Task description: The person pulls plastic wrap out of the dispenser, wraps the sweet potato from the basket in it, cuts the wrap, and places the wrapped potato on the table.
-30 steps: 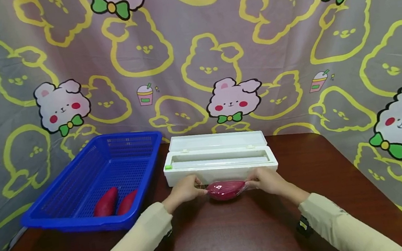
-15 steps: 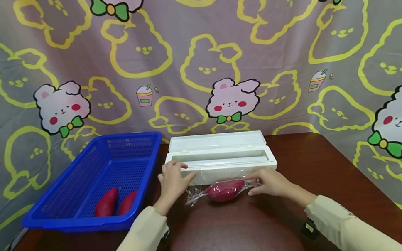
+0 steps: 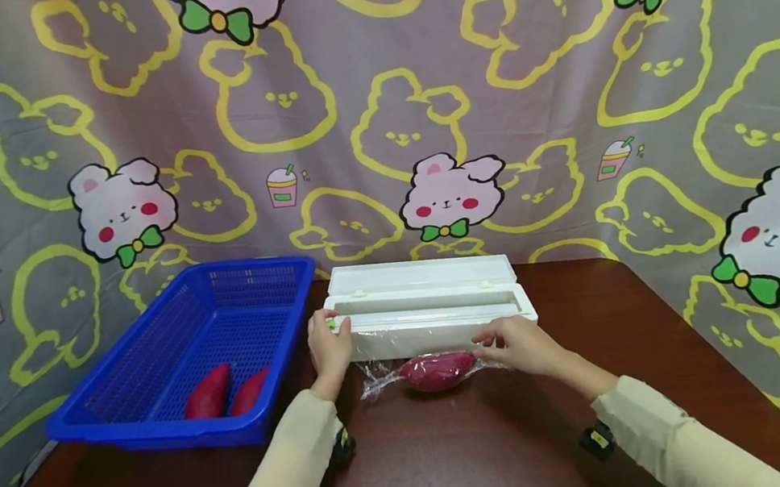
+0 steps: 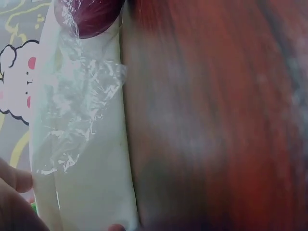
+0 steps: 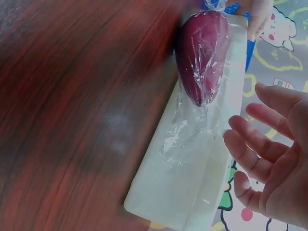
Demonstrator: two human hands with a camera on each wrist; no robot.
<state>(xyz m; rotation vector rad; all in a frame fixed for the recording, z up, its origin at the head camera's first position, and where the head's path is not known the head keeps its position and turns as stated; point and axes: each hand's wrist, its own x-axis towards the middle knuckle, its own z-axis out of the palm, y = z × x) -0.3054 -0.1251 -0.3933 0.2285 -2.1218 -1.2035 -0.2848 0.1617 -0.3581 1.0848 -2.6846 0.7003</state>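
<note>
A red sweet potato [image 3: 438,371] in clear cling film [image 3: 379,380] lies in front of the white cling film dispenser box [image 3: 402,343]. The film is bunched at both ends of it and runs up onto the box's front. My left hand [image 3: 330,347] grips the box's left end by the small green slider [image 3: 331,324], thumb and fingers on either side of the end. Over the film at the sweet potato's right end hovers my right hand [image 3: 519,345]; the right wrist view shows its fingers [image 5: 250,144] loosely bent, holding nothing.
On the left stands a blue plastic basket [image 3: 151,437] with two more red sweet potatoes [image 3: 207,393] inside. The box's lid [image 3: 423,273] is raised behind a white film roll [image 3: 435,313]. A patterned cloth [image 3: 533,96] hangs behind the dark wooden table [image 3: 446,464].
My left hand has let go of the film's twisted left end and moved up and left to the box's end. The right hand has released the film's right end and lifted slightly.
</note>
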